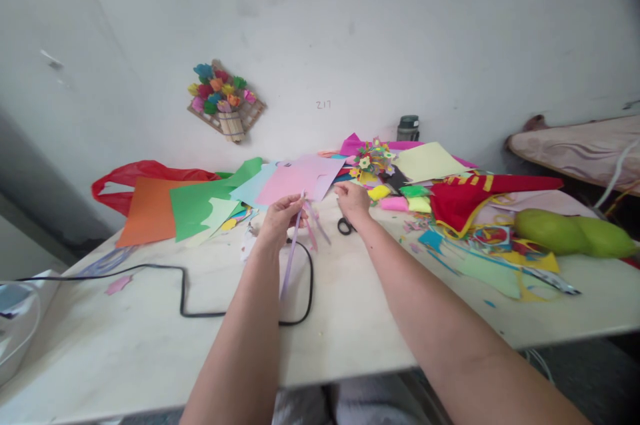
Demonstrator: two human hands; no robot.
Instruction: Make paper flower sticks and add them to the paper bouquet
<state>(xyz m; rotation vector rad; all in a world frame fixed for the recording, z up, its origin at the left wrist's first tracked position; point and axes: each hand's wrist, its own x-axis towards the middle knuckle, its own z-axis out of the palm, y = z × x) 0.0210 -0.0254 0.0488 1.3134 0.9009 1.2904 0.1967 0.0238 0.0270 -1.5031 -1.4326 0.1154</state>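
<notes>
My left hand [285,215] pinches a thin purple paper strip [291,258] between thumb and fingers, and the strip hangs down toward the table. Other narrow pink and lilac strips [320,225] dangle just right of these fingers. My right hand [353,201] is closed with its fingers curled inward, a little apart from the left; what it holds, if anything, is hidden. Beside its wrist shows a black loop [344,226], like a scissors handle. Behind both hands lie pink and lilac paper sheets [295,178].
A black cable [200,314] loops across the white table [150,351]. Orange [150,208] and green sheets [193,211] lie left. To the right are paper flowers [371,159], red cloth [470,198], scraps and a green gourd-shaped object [570,233]. A dark bottle [408,128] stands against the wall.
</notes>
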